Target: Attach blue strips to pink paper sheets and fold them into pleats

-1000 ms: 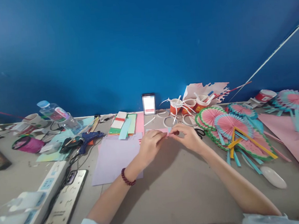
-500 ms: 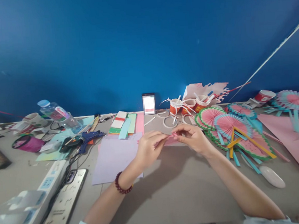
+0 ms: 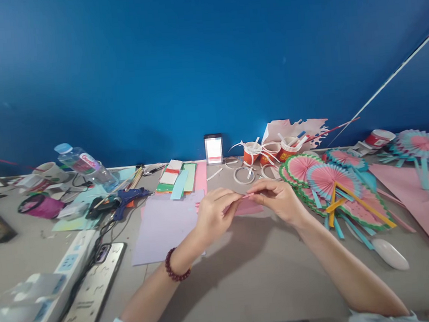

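Between the fingertips of both hands is a narrow pink paper strip (image 3: 248, 195), seen nearly edge-on and partly covered by the fingers. My left hand (image 3: 219, 211), with a dark red bead bracelet (image 3: 177, 264) at its wrist, is closed in a pinch on the strip's left end. My right hand (image 3: 278, 200) pinches the right end between thumb and forefinger. Just behind and below the fingers lies more pink paper (image 3: 250, 208) on the table. A lilac paper sheet (image 3: 164, 230) lies to the left, partly under my left hand.
On the right are several pleated paper fans (image 3: 334, 183), a white computer mouse (image 3: 391, 254) and pink sheets (image 3: 421, 203). A power strip (image 3: 72, 256), a phone (image 3: 94, 287) and a blue glue gun (image 3: 128, 201) lie left. Behind stand paper cups (image 3: 252, 152) and a lit screen (image 3: 214, 151).
The pink strip between my fingers looks narrower and flatter, its pleat lines no longer visible. My hands have barely shifted. More of the pink paper below them shows.
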The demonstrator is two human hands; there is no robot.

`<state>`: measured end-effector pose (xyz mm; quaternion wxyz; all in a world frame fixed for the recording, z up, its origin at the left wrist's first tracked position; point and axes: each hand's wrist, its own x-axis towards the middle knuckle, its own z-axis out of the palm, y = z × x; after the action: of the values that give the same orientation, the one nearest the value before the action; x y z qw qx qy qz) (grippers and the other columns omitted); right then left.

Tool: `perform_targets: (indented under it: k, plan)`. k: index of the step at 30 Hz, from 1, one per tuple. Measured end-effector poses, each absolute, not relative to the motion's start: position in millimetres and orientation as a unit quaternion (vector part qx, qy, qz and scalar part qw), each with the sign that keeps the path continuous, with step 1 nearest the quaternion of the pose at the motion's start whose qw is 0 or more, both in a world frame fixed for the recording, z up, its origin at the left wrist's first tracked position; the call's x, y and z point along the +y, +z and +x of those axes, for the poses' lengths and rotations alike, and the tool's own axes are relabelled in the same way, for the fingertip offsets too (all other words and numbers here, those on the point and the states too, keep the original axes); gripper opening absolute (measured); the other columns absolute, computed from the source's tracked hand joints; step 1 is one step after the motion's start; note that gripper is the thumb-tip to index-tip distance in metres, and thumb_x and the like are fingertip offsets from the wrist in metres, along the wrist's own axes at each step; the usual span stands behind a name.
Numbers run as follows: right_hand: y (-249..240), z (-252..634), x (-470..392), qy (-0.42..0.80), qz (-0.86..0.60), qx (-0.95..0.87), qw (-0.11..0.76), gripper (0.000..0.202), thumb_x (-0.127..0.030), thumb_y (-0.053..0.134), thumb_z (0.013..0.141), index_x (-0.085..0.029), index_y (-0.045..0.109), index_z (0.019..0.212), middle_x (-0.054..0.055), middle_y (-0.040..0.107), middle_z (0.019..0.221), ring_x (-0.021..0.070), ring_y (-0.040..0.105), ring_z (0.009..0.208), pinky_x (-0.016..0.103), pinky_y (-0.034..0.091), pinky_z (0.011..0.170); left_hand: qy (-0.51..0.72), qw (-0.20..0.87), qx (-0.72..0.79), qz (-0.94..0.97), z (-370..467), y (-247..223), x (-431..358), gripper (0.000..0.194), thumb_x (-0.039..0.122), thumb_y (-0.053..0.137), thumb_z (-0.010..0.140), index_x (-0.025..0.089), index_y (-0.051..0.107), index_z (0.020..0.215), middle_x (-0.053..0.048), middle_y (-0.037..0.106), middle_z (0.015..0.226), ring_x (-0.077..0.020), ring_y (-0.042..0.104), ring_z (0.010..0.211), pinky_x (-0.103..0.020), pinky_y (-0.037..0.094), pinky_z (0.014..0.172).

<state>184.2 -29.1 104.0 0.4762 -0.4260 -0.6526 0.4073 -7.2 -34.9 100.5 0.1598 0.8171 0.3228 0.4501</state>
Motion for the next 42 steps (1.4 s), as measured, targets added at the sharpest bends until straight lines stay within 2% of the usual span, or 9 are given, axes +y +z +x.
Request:
perform_targets:
  k: [9, 18, 23, 28, 34, 42]
  plan:
    - [102.1, 182.3, -31.3, 0.433, -0.396, -0.634, 0.504, 0.018, -0.037, 0.076, 0.066, -0.021, 0.069, 0.069, 0.002, 0.062, 0.073, 0.0146, 0.058, 0.071, 0.029, 0.048, 0.066, 0.445, 0.146, 0.329, 0.820, -7.0, 99.7, -36.8, 0.018, 0.018, 0.048, 0.089, 0.020, 0.066, 0.091, -0.005, 0.066, 0.079, -0.0149, 0.058, 0.073, -0.027, 0.045, 0.066]
    - [105.9, 181.2, -35.4, 0.429, -0.384, -0.637, 0.513, 0.015, -0.033, 0.074, 0.069, -0.020, 0.067, 0.067, 0.001, 0.059, 0.070, 0.0139, 0.056, 0.069, 0.028, 0.046, 0.064, 0.436, 0.226, 0.338, 0.803, -4.0, 107.6, -41.7, 0.016, 0.022, 0.051, 0.088, 0.019, 0.067, 0.084, -0.004, 0.067, 0.076, -0.0145, 0.059, 0.071, -0.026, 0.045, 0.065]
    - [106.2, 178.9, -36.6, 0.460, -0.397, -0.637, 0.475, 0.013, -0.031, 0.073, 0.070, -0.019, 0.068, 0.074, 0.002, 0.063, 0.075, 0.0145, 0.058, 0.072, 0.028, 0.046, 0.069, 0.431, 0.287, 0.368, 0.772, -4.6, 111.1, -44.3, 0.017, 0.019, 0.052, 0.086, 0.018, 0.066, 0.077, -0.003, 0.066, 0.073, -0.0143, 0.059, 0.070, -0.025, 0.044, 0.066]
    - [104.7, 177.7, -37.1, 0.525, -0.428, -0.586, 0.445, 0.031, -0.035, 0.077, 0.064, -0.019, 0.069, 0.090, 0.004, 0.068, 0.078, 0.0167, 0.061, 0.075, 0.030, 0.048, 0.070, 0.426, 0.345, 0.380, 0.745, -7.1, 112.5, -45.1, 0.015, 0.017, 0.053, 0.084, 0.017, 0.067, 0.078, -0.003, 0.067, 0.075, -0.0137, 0.058, 0.071, -0.023, 0.043, 0.065]
    - [107.1, 174.3, -37.6, 0.527, -0.438, -0.568, 0.456, 0.022, -0.037, 0.077, 0.062, -0.017, 0.068, 0.069, 0.002, 0.065, 0.070, 0.0138, 0.057, 0.067, 0.026, 0.045, 0.065, 0.412, 0.357, 0.394, 0.740, -6.5, 109.8, -44.2, 0.016, 0.018, 0.053, 0.084, 0.017, 0.066, 0.076, -0.002, 0.065, 0.072, -0.0124, 0.057, 0.068, -0.021, 0.042, 0.062]
    - [103.7, 177.9, -36.9, 0.491, -0.442, -0.555, 0.505, 0.020, -0.036, 0.073, 0.066, -0.018, 0.063, 0.065, 0.000, 0.061, 0.067, 0.0122, 0.053, 0.064, 0.024, 0.042, 0.061, 0.384, 0.355, 0.415, 0.744, -7.7, 114.3, -40.8, 0.015, 0.025, 0.056, 0.084, 0.019, 0.069, 0.082, -0.002, 0.070, 0.082, -0.0141, 0.062, 0.075, -0.022, 0.046, 0.067]
